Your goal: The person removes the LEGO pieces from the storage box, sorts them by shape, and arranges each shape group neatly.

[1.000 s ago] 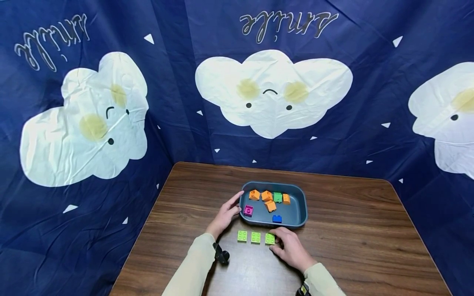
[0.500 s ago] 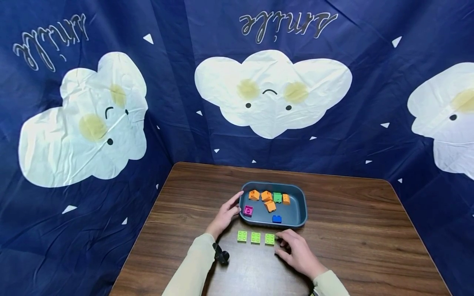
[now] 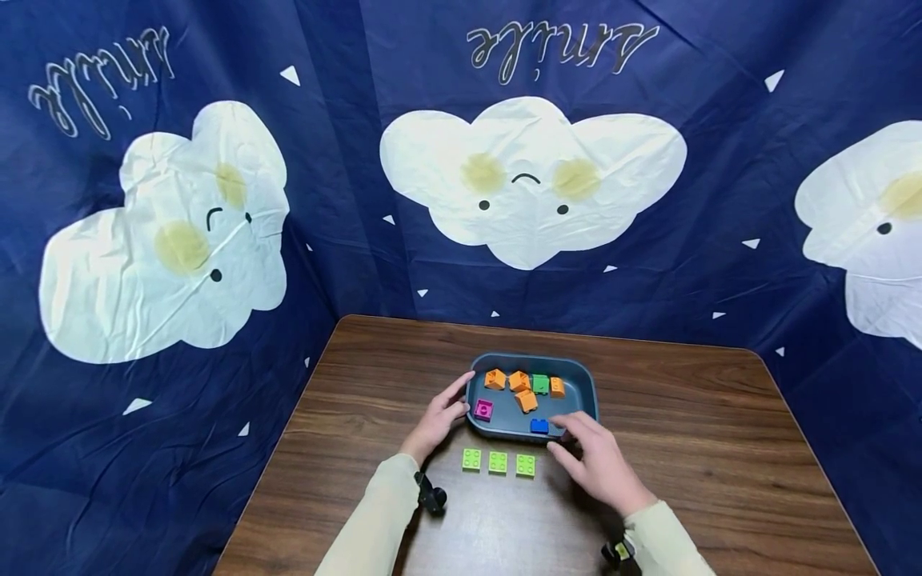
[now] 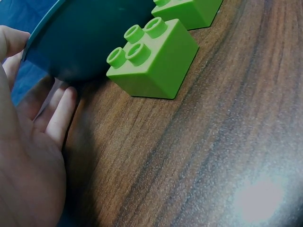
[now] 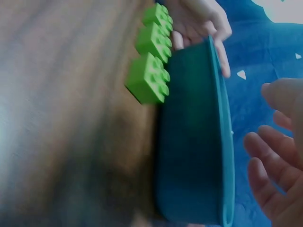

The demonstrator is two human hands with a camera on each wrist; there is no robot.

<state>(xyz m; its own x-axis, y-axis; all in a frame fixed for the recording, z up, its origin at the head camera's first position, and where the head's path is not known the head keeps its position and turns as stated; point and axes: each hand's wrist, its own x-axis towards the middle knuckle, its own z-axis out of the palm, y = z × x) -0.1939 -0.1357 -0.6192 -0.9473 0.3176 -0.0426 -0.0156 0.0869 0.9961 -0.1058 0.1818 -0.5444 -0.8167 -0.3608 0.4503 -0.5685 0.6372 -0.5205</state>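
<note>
Main risk, as judged from here: the right hand [image 3: 594, 460] has its index fingertip over the near rim of the tray [image 3: 576, 396], just beside the blue brick [image 3: 539, 426], so a hurried dip could knock that brick along the tray floor or bring the knuckles down on the rim. Cause would be the tight spot, as the blue brick lies close to the near wall and leaves little room for a finger on that side. Second risk: pressure on the rim could slide the tray toward the three lime-green bricks [image 3: 498, 462], which stand studs up in a spaced row on the desk [image 3: 684, 432] just in front of it; a low wrist or thumb could also upset the rightmost one. Other tray contents: magenta brick [image 3: 483, 410] near the left end, apart from the rest; four orange bricks [image 3: 519, 382] and a green brick [image 3: 540, 385] grouped toward the far side. Right hand: thumb and fingers parted, fingers loosely bent, nothing held; height above the blue brick cannot be told. Left hand [image 3: 435, 420]: fingers spread and mostly straight, touching the tray's left end at rim and wall, steadying it by the look of it; not wrapped around anything.
</note>
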